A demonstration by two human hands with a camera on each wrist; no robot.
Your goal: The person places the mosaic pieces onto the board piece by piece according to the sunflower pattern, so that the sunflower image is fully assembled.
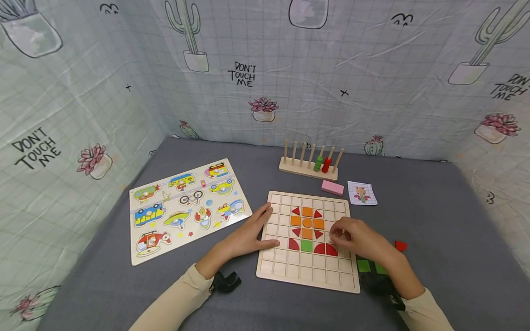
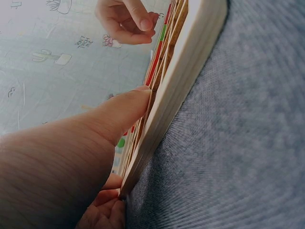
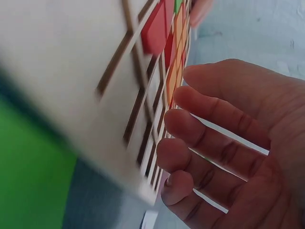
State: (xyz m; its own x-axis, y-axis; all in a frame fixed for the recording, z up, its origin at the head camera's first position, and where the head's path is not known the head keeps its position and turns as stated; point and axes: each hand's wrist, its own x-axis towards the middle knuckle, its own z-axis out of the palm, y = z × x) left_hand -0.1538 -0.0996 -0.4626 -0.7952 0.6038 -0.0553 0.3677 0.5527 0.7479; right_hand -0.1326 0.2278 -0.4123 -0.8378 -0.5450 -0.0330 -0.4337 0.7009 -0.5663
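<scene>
A wooden grid board (image 1: 285, 271) lies on the grey cloth. Orange squares (image 1: 307, 212) surround an orange circle (image 1: 307, 223) on it, with small red triangles (image 1: 317, 214) at the corners. Below sit a green square (image 1: 306, 246) and red quarter-round pieces (image 1: 293, 244). My left hand (image 1: 248, 232) rests at the board's left side, thumb on the grid and fingers along the edge. Over the right part of the board, my right hand (image 1: 358, 236) hovers with loosely bent fingers. In the right wrist view, nothing shows between its thumb and fingertips (image 3: 174, 121).
Loose green squares (image 1: 363, 265) and a red piece (image 1: 400, 245) lie by my right forearm, partly hidden. Behind the board are a pattern card (image 1: 362, 193), a pink block (image 1: 332, 187) and a peg stand (image 1: 306, 170) with rings. A vehicle puzzle (image 1: 190, 211) lies left.
</scene>
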